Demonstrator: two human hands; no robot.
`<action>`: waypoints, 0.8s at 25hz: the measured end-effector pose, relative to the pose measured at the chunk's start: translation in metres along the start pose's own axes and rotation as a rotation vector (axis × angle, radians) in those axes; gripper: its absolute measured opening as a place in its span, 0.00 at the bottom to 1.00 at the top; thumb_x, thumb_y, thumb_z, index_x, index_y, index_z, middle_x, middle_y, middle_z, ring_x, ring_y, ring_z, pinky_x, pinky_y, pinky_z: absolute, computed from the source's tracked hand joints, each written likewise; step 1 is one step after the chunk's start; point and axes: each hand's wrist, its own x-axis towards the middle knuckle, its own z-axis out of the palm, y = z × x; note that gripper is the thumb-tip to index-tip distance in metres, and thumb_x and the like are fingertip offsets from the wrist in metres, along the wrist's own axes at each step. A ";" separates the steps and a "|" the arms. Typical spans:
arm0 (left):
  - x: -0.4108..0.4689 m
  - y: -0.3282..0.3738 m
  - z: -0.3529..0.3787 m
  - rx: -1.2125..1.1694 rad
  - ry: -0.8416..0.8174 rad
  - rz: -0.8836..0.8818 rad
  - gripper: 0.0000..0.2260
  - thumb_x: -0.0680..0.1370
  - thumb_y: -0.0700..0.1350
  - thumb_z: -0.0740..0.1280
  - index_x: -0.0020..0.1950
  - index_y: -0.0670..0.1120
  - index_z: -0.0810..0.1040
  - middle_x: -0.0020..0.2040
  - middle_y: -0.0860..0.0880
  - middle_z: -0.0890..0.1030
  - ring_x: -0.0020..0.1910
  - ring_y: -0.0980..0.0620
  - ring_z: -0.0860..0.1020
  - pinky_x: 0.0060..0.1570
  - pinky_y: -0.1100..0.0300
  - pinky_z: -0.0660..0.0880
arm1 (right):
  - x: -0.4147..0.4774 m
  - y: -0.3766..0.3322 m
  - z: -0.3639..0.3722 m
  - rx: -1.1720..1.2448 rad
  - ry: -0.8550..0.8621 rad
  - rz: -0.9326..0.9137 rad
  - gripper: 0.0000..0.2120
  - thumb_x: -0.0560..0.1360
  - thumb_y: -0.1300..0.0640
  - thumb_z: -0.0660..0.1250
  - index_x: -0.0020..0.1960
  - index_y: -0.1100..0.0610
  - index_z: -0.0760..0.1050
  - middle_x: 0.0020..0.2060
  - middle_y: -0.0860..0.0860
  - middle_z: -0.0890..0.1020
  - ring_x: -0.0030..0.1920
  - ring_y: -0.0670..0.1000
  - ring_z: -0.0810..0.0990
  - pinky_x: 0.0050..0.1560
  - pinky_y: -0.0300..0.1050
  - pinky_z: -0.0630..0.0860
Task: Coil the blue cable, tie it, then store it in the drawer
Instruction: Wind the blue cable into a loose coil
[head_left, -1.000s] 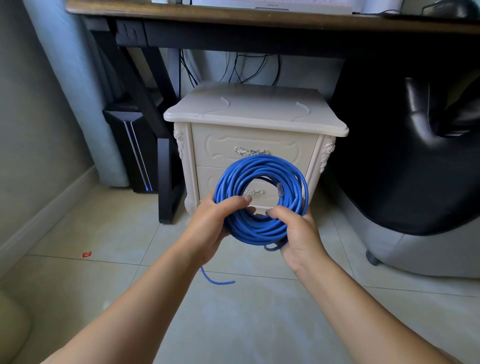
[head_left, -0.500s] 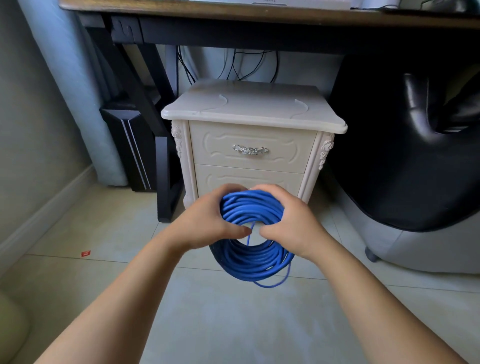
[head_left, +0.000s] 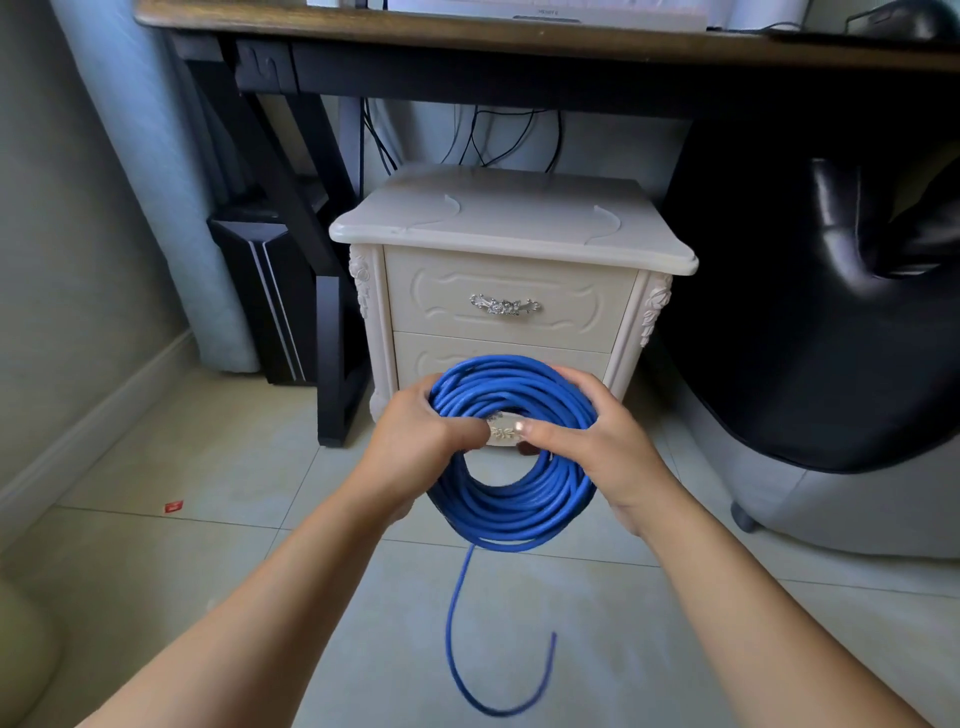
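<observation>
Blue cable (head_left: 511, 506): smooth plastic jacket. Nightstand (head_left: 511, 228): satin cream finish, metallic handle (head_left: 505, 305). Desk (head_left: 363, 26): wood top. Floor (head_left: 597, 649): glossy tile.

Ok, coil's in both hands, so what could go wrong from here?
The loose tail hangs free below the blue cable coil; untied, the loops could spring apart if either the left hand or right hand lets go. Both drawers are shut, so opening one likely means a one-handed hold.

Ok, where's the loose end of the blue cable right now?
In the head view the loose end hangs low in the middle, curling beneath the blue cable coil held by the left hand and right hand, above the tiled floor.
</observation>
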 end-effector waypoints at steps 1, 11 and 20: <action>0.001 0.000 -0.001 -0.065 0.038 -0.021 0.08 0.65 0.33 0.69 0.40 0.43 0.75 0.30 0.49 0.74 0.31 0.50 0.72 0.35 0.59 0.70 | 0.000 0.001 0.000 0.079 -0.002 0.022 0.25 0.68 0.60 0.77 0.62 0.49 0.75 0.50 0.49 0.85 0.48 0.54 0.85 0.53 0.51 0.81; -0.003 -0.014 0.016 -0.400 0.210 -0.067 0.10 0.63 0.37 0.67 0.42 0.44 0.75 0.38 0.42 0.73 0.39 0.44 0.71 0.42 0.48 0.70 | 0.000 0.022 0.023 0.257 0.173 0.074 0.20 0.67 0.65 0.75 0.56 0.54 0.76 0.45 0.55 0.84 0.47 0.57 0.85 0.57 0.58 0.79; 0.007 -0.003 -0.017 0.044 -0.203 -0.003 0.27 0.64 0.54 0.79 0.61 0.54 0.77 0.53 0.50 0.84 0.54 0.51 0.83 0.55 0.52 0.78 | 0.012 0.008 -0.001 -0.046 0.218 -0.039 0.24 0.63 0.70 0.72 0.51 0.46 0.77 0.41 0.49 0.82 0.44 0.53 0.82 0.47 0.50 0.79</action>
